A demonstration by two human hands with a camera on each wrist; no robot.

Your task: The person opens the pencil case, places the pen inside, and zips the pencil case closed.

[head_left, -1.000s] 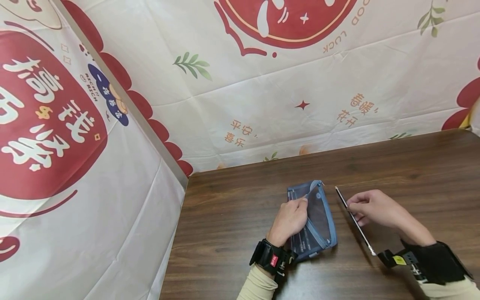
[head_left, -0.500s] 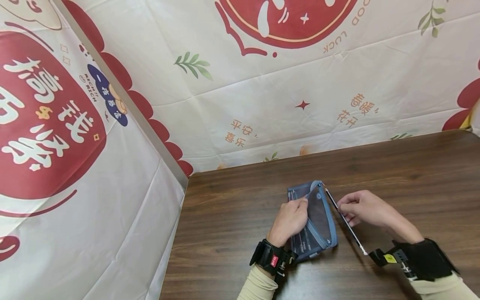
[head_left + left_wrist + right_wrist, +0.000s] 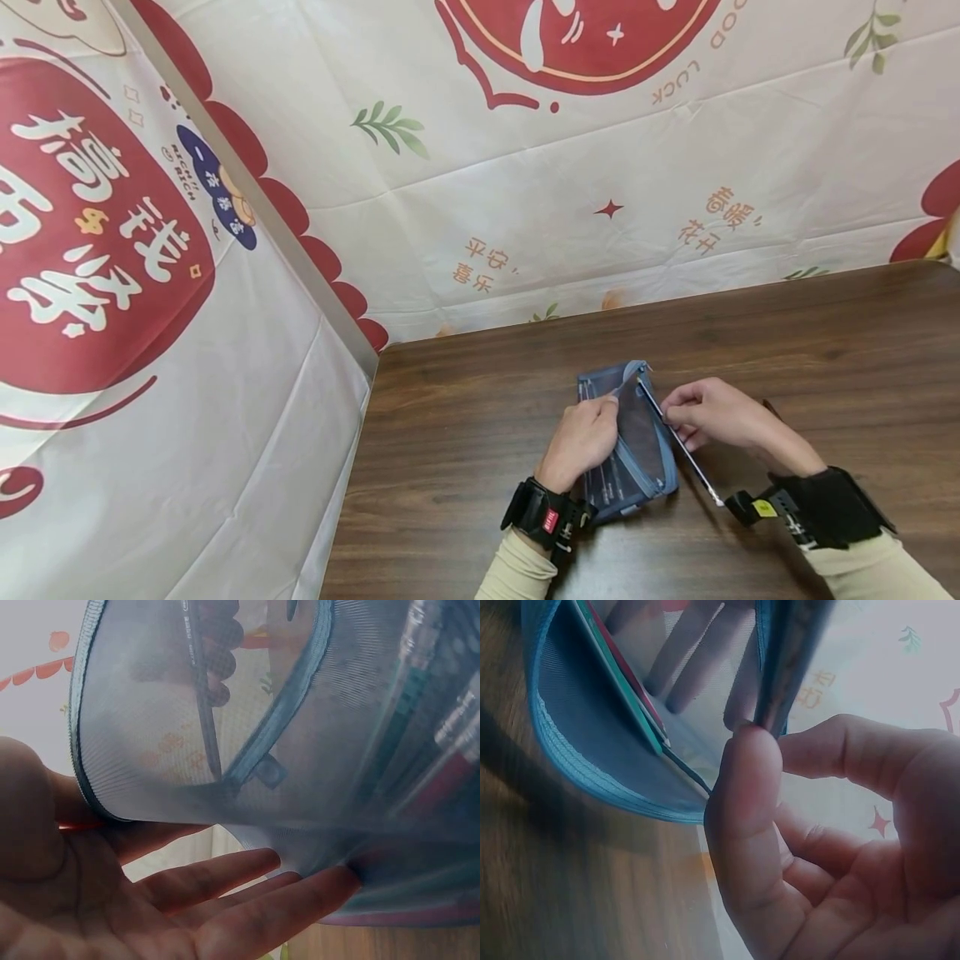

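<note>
A blue mesh zip pencil case (image 3: 645, 429) stands tilted on the table, its zip undone along the right side. My left hand (image 3: 581, 442) holds its top edge, thumb on the near face; in the left wrist view the left fingers (image 3: 247, 930) lie against the mesh. With thumb and fingertips my right hand (image 3: 708, 414) pinches a thin dark pencil (image 3: 693, 468), whose far end overlaps the case's opening. Through the mesh the pencil (image 3: 199, 682) shows pointing down near the zip. Green (image 3: 630, 694) and red (image 3: 622, 660) slim sticks lie inside the case.
The brown wooden table (image 3: 450, 467) runs under both hands. White printed cloth (image 3: 450, 192) hangs behind it, and another cloth panel (image 3: 247, 400) stands along the left. A small dark tip (image 3: 771, 408) shows just beyond the right wrist.
My right hand has moved left with the pencil, bringing its far end from beside the pencil case to over its opening. The left hand and the case have stayed nearly still.
</note>
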